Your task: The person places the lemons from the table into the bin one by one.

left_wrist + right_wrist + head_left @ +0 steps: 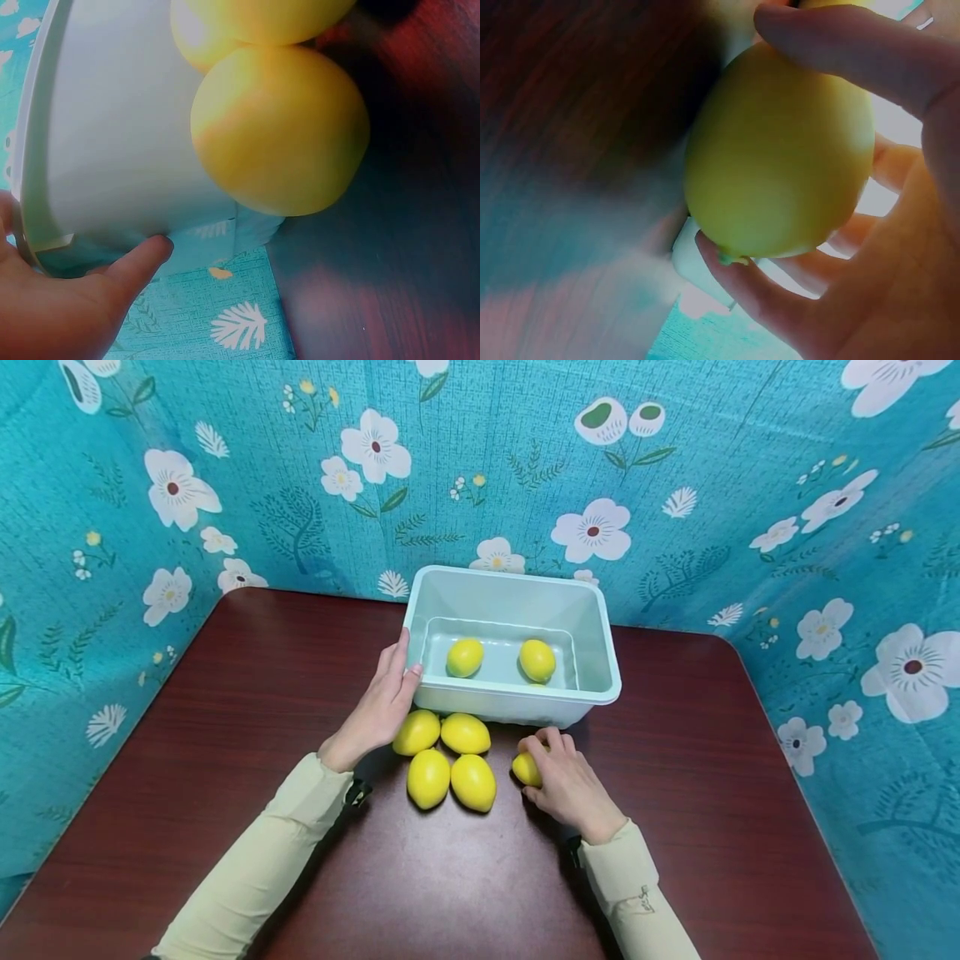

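Note:
My left hand [378,702] rests against the left end of a pale blue-green plastic bin [517,696], its fingers extended along the outer wall and thumb at the rim's front corner. In the left wrist view, a finger [142,262] touches the bin's end wall. My right hand [573,785] grips a yellow lemon [780,157] just in front of the bin, fingers and thumb curled round it. Two lemons show clearly inside the bin, left [465,657] and right [537,661], with a sliver of yellow behind the front rim.
Several more lemons [429,779] lie grouped on the dark reddish-brown table [285,668], between my hands and close to the bin's front wall. A blue flowered cloth [480,468] hangs behind the table and along both sides, near the bin's back.

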`<action>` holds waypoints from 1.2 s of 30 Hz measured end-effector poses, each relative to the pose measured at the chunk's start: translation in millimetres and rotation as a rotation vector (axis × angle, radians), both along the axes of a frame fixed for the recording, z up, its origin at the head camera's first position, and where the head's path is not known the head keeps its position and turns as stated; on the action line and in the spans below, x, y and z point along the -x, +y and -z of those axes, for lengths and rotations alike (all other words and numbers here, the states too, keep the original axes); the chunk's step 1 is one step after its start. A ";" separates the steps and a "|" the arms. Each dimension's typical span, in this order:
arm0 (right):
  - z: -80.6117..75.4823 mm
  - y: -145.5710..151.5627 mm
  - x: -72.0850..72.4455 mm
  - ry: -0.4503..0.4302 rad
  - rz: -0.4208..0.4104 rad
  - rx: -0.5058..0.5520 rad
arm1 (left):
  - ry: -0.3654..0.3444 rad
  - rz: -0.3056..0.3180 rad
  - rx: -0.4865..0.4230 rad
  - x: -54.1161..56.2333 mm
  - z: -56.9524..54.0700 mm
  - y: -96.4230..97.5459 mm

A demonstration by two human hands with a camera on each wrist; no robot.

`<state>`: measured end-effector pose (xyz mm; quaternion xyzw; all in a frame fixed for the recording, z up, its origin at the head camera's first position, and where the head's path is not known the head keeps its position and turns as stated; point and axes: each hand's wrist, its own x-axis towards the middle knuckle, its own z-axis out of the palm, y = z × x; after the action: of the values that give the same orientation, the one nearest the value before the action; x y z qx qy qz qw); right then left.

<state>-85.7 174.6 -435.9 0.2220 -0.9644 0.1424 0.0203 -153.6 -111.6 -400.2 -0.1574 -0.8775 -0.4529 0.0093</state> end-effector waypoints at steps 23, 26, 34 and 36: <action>5.2 1.3 -2.8 -0.044 0.024 -0.008 | 0.008 -0.002 0.002 0.8 -0.6 0.1; 5.7 1.4 -2.1 -0.038 0.026 -0.012 | 0.004 -0.007 0.003 1.2 -0.8 0.6; 4.9 0.5 -2.3 -0.040 0.036 -0.020 | -0.004 -0.008 0.005 0.6 -0.3 0.5; 4.7 0.3 -2.3 -0.026 0.034 -0.025 | -0.002 -0.008 0.004 0.5 -0.3 0.2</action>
<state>-83.4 174.9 -440.6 0.2037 -0.9700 0.1328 0.0074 -154.1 -111.4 -399.9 -0.1532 -0.8791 -0.4512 0.0098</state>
